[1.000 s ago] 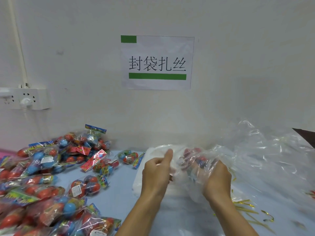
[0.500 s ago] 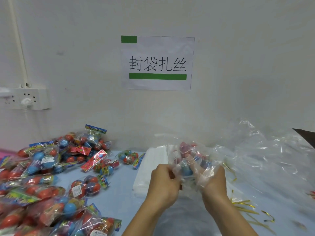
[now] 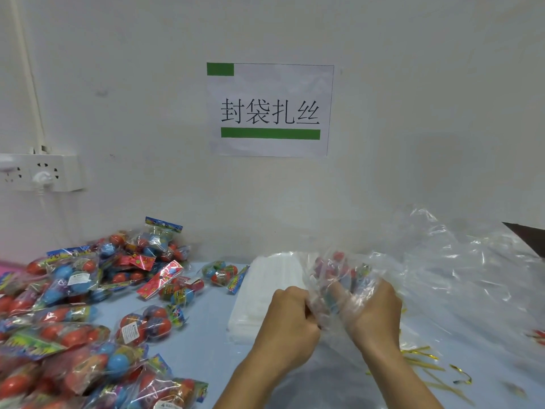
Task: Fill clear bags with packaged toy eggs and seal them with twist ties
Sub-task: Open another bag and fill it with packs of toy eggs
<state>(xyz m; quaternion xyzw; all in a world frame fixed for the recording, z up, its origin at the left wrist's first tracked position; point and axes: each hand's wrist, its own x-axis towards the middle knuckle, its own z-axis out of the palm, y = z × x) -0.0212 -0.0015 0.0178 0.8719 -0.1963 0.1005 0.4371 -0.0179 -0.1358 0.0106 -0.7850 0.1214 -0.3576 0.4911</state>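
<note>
Pale blue tabletop [image 3: 206, 343] under a white wall bearing a paper sign [image 3: 269, 110]. Above it, left hand [image 3: 290, 323] fisted round the gathered neck of a clear bag [image 3: 333, 278] holding packaged toy eggs, right hand [image 3: 373, 314] cupped round its body through the film. Left of that bag, heaped egg packs [image 3: 73, 305]; behind it, stacked flat bags [image 3: 265, 287]; right, gold twist ties [image 3: 424, 361] and loose clear plastic [image 3: 460, 261].

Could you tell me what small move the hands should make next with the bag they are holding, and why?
Probably gather and twist the neck of the clear bag: both the left hand and right hand already grip it with egg packs inside, and the gold twist ties lie unused just beside the right wrist.
</note>
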